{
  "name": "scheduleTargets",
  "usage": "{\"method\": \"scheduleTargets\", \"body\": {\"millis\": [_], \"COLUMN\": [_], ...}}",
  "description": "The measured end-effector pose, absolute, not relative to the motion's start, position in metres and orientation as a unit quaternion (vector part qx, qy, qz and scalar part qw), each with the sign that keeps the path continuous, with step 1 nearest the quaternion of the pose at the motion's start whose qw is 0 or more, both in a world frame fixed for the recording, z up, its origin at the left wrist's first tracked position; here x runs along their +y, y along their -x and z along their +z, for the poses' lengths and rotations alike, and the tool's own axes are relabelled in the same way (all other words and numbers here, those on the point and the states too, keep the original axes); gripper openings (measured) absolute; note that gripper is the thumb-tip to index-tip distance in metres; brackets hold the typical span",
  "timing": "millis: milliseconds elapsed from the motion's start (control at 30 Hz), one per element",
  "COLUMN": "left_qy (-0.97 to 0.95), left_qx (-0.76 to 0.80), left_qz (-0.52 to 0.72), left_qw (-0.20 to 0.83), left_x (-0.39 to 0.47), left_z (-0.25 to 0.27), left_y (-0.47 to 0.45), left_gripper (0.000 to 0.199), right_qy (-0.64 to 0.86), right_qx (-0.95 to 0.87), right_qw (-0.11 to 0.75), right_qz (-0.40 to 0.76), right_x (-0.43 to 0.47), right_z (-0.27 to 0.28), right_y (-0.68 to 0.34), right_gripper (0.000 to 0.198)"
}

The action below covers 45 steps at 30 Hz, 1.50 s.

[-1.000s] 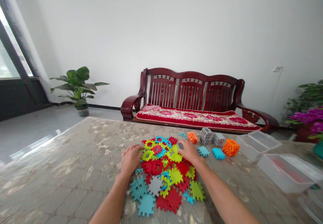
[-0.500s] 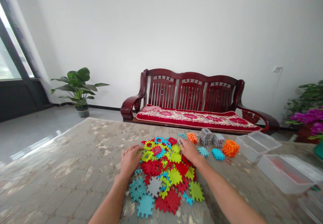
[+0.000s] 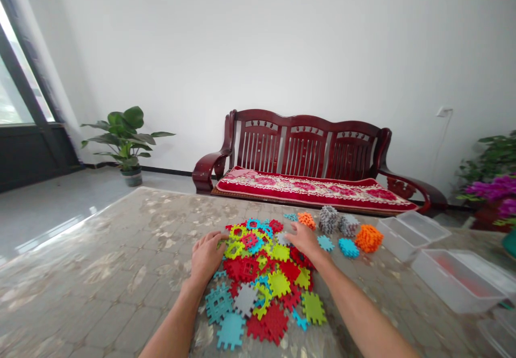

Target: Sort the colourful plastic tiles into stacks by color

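A heap of flat interlocking plastic tiles (image 3: 278, 283) in red, lime, blue and grey lies spread on the table between my hands. My left hand (image 3: 207, 255) rests at the heap's left edge, fingers stretched toward the lime and red tiles and holding nothing. Over the right side, my right hand (image 3: 305, 244) has its thumb and fingertips parted. A grey tile (image 3: 282, 238) lies on the heap just beside that thumb. Close to my left wrist is a teal window tile (image 3: 220, 303), with a plain grey tile (image 3: 245, 299) to its right.
Sorted stacks stand beyond my right hand: orange (image 3: 368, 238), grey (image 3: 328, 220) and blue tiles (image 3: 349, 247). Two clear plastic bins (image 3: 455, 283) sit at the right. A patterned cloth (image 3: 113, 272) covers the table. Behind it is a wooden bench (image 3: 306, 143).
My right hand has drawn slightly back toward me and its fingers have parted. The grey tile from its fingertips now lies on the heap, over a lime one. My left hand stays nearly still.
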<state>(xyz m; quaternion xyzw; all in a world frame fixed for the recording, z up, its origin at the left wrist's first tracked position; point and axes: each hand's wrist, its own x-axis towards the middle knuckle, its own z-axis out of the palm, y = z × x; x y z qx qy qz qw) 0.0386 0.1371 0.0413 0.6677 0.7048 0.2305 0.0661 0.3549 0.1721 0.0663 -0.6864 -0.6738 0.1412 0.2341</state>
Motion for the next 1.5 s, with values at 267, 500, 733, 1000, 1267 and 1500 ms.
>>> {"method": "scheduleTargets", "body": {"millis": [267, 500, 733, 1000, 1267, 1500], "left_qy": [-0.666, -0.672, -0.679, -0.683, -0.689, -0.69], "left_qx": [0.707, 0.703, 0.698, 0.694, 0.697, 0.694], "left_qz": [0.231, 0.227, 0.223, 0.226, 0.197, 0.201], "left_qw": [0.06, 0.054, 0.044, 0.028, 0.024, 0.026], "left_x": [0.136, 0.137, 0.141, 0.145, 0.147, 0.147], "left_z": [0.041, 0.04, 0.036, 0.027, 0.029, 0.029], "left_y": [-0.039, -0.038, -0.035, -0.031, -0.031, -0.031], "left_gripper": [0.036, 0.035, 0.034, 0.034, 0.036, 0.036], "right_qy": [0.703, 0.717, 0.702, 0.825, 0.854, 0.849], "right_qx": [-0.7, -0.692, -0.684, -0.525, -0.512, -0.519], "right_qw": [0.105, 0.059, 0.185, 0.208, 0.062, 0.075], "right_qz": [0.071, 0.056, 0.075, -0.023, -0.068, -0.072], "right_x": [0.159, 0.157, 0.151, 0.164, 0.181, 0.178], "right_z": [0.09, 0.097, 0.112, 0.149, 0.144, 0.146], "right_y": [-0.323, -0.31, -0.344, -0.506, -0.546, -0.541], "right_gripper": [0.055, 0.041, 0.051, 0.054, 0.051, 0.049]}}
